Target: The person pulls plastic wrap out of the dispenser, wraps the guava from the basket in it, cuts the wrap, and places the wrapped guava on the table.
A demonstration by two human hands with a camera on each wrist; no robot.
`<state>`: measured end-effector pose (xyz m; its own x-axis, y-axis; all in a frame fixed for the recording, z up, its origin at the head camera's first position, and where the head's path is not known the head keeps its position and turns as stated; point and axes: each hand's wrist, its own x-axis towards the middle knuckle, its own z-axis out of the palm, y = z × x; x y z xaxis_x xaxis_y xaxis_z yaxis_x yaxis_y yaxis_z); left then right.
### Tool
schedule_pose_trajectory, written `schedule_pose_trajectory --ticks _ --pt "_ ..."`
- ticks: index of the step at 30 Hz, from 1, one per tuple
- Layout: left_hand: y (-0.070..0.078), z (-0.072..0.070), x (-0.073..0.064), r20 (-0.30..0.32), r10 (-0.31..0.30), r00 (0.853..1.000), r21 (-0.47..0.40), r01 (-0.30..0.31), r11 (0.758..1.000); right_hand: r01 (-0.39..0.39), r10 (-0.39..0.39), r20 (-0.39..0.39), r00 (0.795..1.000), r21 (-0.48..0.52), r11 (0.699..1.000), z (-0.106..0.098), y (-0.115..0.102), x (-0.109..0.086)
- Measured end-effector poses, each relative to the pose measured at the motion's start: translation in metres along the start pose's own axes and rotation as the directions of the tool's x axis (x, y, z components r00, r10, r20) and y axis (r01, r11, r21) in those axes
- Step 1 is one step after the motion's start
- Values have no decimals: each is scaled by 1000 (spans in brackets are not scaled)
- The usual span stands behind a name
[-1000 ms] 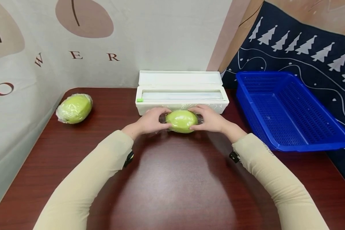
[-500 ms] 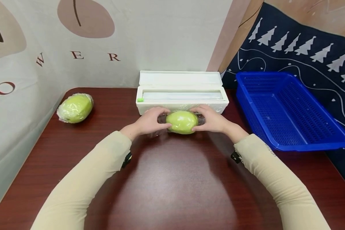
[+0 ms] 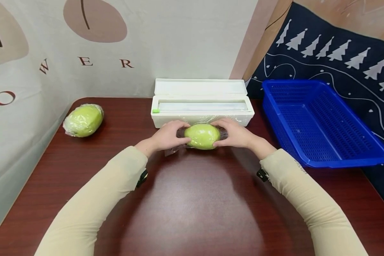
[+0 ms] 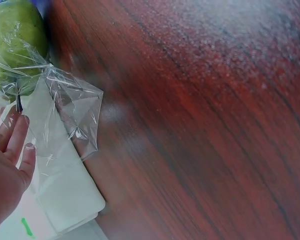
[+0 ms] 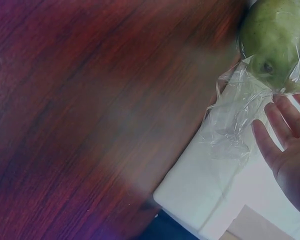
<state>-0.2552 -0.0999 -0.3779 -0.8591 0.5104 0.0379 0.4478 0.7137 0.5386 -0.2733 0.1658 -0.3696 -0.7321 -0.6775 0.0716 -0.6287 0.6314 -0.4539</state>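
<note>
Green fruit [image 3: 202, 136], in the head view, sits between the left hand [image 3: 171, 135] and right hand [image 3: 233, 133], which grip its ends, a white film dispenser [image 3: 203, 116] just beyond them. Left wrist view: clear wrap [image 4: 81, 110] flares beside the left hand. Right wrist view: wrap crumples beside the right hand.

Table [image 3: 195, 199]: dark red wood grain caught a pale glare.
Pale backdrop cloth [image 3: 192, 42]: hung behind, bearing letters O, W, E, R and leaf shapes [image 3: 102, 21].
Navy cloth [image 3: 355, 86]: hung at right, showing white fir trees [image 3: 340, 52].
</note>
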Motion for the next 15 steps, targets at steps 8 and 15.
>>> schedule_pose_trajectory --ticks 8,15 --pt "-1 1 0 34 -47 998 -28 48 998 -15 15 5 1000 -12 1000 0 -1 0" --pt "0 1 0 46 -73 996 -75 76 994 -26 26 8 1000 -28 999 -2 -3 0"
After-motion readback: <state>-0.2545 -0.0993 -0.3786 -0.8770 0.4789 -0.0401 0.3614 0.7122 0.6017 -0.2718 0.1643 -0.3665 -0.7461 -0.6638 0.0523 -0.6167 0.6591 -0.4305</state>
